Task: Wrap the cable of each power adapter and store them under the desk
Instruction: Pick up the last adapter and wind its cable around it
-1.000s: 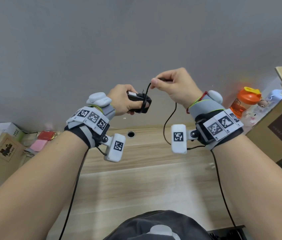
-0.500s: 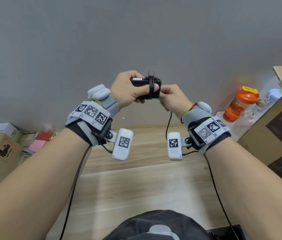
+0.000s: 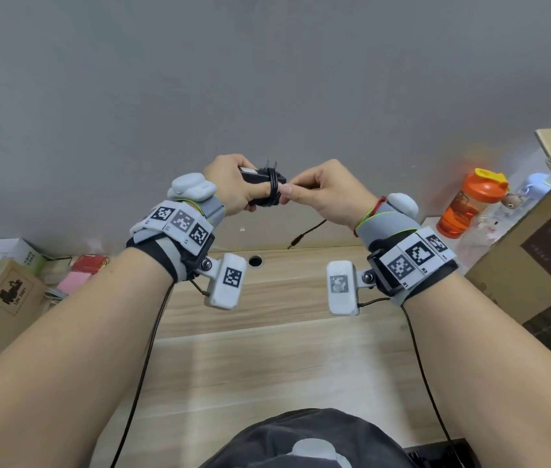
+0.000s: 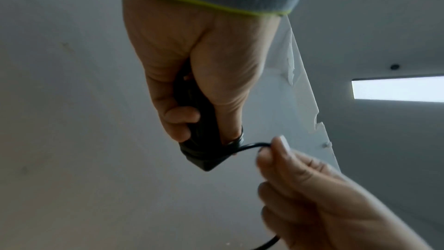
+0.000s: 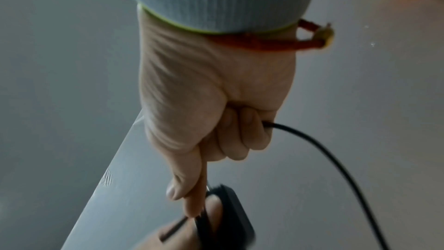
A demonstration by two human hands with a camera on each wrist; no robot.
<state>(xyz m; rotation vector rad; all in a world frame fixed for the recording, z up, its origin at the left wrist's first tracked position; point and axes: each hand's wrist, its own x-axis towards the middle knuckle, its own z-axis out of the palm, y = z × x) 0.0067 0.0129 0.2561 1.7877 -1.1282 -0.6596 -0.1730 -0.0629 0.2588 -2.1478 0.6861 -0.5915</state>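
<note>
Above the desk, my left hand grips the adapter; my right hand pinches the cable, shorter now, nearly wrapped.

The left hand holds a black adapter with cable wound round it; the right hand pinches the cable.

"R1", "R2" on right wrist band
</note>
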